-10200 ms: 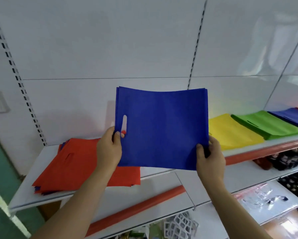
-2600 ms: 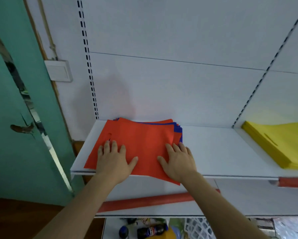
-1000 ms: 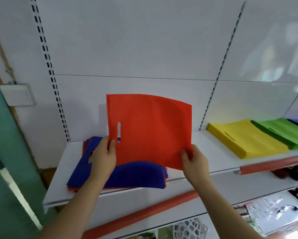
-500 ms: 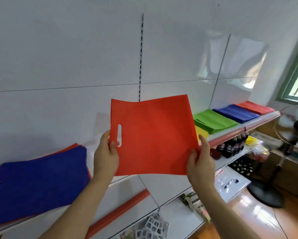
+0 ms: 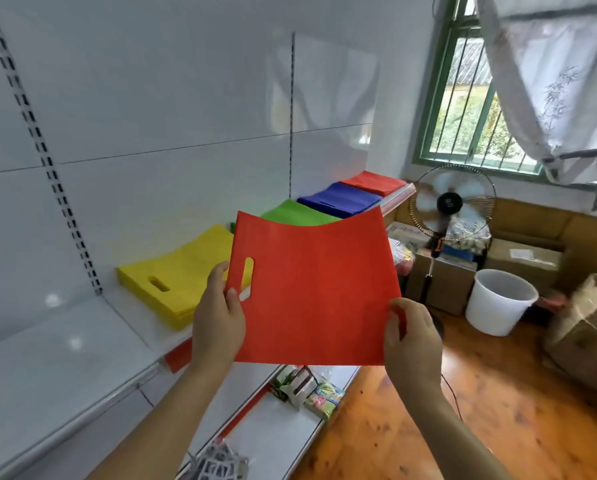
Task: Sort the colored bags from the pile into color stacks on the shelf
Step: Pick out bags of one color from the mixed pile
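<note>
I see a red bag [image 5: 314,292] held up in the air in front of the shelf [image 5: 65,362], both hands on it. Left hand [image 5: 217,322] pinches the left edge just by the handle slot, thumb on the front. Right hand [image 5: 411,341] pinches the bottom-right corner, thumb on the front too. Bag sags a bit at the top edge.

On the shelf, l to r: yellow stack [image 5: 179,275], green stack [image 5: 297,214] partly hidden behind the bag, blue stack [image 5: 338,200], red stack [image 5: 375,181] at the far end. Stacks sit just beside one another.

Bkgd: standing fan [image 5: 451,206], white bucket [image 5: 499,301], cardboard boxes [image 5: 591,327] on the wood floor, window [image 5: 477,88] w/ curtain.
</note>
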The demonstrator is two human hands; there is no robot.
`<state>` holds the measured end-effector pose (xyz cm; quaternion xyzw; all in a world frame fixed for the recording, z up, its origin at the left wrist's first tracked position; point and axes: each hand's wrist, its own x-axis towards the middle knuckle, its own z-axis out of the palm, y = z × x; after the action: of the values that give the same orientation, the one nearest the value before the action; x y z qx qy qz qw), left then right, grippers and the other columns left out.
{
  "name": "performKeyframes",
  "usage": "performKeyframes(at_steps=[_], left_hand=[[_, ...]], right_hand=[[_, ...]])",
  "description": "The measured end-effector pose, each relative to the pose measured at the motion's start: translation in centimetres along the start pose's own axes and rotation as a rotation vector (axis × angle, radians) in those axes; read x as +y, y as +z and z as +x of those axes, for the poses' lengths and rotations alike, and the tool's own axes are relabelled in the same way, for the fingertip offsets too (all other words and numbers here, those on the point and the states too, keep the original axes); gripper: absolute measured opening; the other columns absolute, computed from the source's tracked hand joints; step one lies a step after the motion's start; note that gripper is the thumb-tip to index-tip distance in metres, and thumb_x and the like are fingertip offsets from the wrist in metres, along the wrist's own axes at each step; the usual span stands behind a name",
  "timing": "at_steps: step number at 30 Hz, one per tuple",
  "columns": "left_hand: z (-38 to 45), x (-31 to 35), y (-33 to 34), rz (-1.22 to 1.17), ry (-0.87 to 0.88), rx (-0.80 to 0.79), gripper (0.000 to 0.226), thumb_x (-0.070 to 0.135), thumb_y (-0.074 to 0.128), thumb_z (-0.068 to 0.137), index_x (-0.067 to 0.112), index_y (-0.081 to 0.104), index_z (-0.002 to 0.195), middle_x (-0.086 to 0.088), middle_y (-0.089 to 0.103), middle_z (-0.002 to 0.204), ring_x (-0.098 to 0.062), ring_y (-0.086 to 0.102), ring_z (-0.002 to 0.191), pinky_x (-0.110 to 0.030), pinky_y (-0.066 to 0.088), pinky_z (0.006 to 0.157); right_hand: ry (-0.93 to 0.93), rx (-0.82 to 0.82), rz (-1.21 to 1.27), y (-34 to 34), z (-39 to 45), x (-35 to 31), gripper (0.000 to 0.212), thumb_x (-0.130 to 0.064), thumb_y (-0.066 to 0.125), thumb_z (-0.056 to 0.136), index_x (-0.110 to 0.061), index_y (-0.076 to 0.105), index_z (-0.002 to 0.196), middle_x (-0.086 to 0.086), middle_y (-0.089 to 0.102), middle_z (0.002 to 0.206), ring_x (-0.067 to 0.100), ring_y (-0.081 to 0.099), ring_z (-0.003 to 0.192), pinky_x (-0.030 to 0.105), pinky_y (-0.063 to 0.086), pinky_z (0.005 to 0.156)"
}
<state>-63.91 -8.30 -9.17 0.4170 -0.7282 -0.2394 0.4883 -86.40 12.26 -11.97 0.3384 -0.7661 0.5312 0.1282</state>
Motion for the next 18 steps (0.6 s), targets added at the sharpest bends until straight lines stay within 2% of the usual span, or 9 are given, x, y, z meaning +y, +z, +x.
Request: performKeyframes(at_steps=[2,3,6,8,10,15,18], left_hand=[[1.5,0.7,3.9,-0.016,0.042,-0.032,0.036,0.011,0.048,0.108,0.028,0.051,0.139,0.008,0.063,0.114,-0.014,0.059,0.096,-0.021,0.040,0.069],[2.3,0.9,5.9,-0.026,0.059,-0.054,0.032,0.010,0.048,0.107,0.025,0.055,0.134,0.006,0.064,0.116,-0.015,0.060,0.100,-0.024,0.042,0.074],[5.0,1.6,12.2,-0.061,0.087,-0.134,0.025,0.006,0.047,0.107,0.016,0.065,0.121,0.001,0.066,0.116,-0.019,0.063,0.109,-0.028,0.045,0.087],[6.9,2.6,16.3,-0.089,0.080,-0.169,0.024,0.009,0.049,0.107,0.015,0.067,0.122,0.000,0.066,0.117,-0.018,0.062,0.109,-0.029,0.047,0.090],[8.7,3.9,20.0,-0.116,0.095,-0.203,0.021,0.013,0.054,0.106,0.017,0.065,0.124,0.002,0.064,0.117,-0.012,0.061,0.104,-0.030,0.049,0.090],[11.5,6.9,28.9,-0.165,0.142,-0.315,0.029,0.014,0.058,0.104,0.021,0.061,0.132,0.008,0.060,0.122,-0.004,0.057,0.105,-0.021,0.046,0.088],[12.9,8.4,34.1,-0.166,0.190,-0.386,0.036,0.012,0.057,0.104,0.020,0.059,0.139,0.003,0.061,0.131,-0.012,0.057,0.117,-0.033,0.048,0.099]], right_hand=[[-0.007,0.012,-0.085,-0.3,2.0,2.2,0.027,-0.009,0.056,0.104,-0.020,0.066,0.125,-0.013,0.060,0.117,-0.001,0.052,0.097,0.010,0.039,0.079],[-0.007,0.020,-0.120,-0.4,3.1,3.1,0.027,-0.010,0.055,0.104,-0.018,0.066,0.128,-0.012,0.060,0.119,0.000,0.053,0.098,0.009,0.038,0.079],[-0.009,0.046,-0.194,-0.8,7.2,6.0,0.031,-0.010,0.054,0.104,-0.014,0.065,0.134,-0.003,0.062,0.126,0.013,0.060,0.104,0.025,0.045,0.082],[0.008,0.044,-0.253,-1.2,10.1,7.8,0.036,-0.009,0.053,0.104,-0.014,0.062,0.138,-0.001,0.061,0.130,0.019,0.061,0.105,0.032,0.046,0.082],[0.026,0.059,-0.303,-1.5,12.7,9.6,0.040,-0.009,0.053,0.103,-0.016,0.059,0.142,-0.001,0.060,0.132,0.020,0.061,0.105,0.033,0.047,0.082],[0.146,0.105,-0.361,-2.6,17.5,14.5,0.048,-0.006,0.053,0.102,-0.014,0.054,0.149,0.001,0.057,0.135,0.022,0.060,0.109,0.035,0.050,0.086],[0.203,0.131,-0.380,-3.4,20.5,18.1,0.051,-0.006,0.052,0.102,-0.017,0.050,0.152,0.000,0.055,0.136,0.017,0.057,0.106,0.033,0.048,0.083]])
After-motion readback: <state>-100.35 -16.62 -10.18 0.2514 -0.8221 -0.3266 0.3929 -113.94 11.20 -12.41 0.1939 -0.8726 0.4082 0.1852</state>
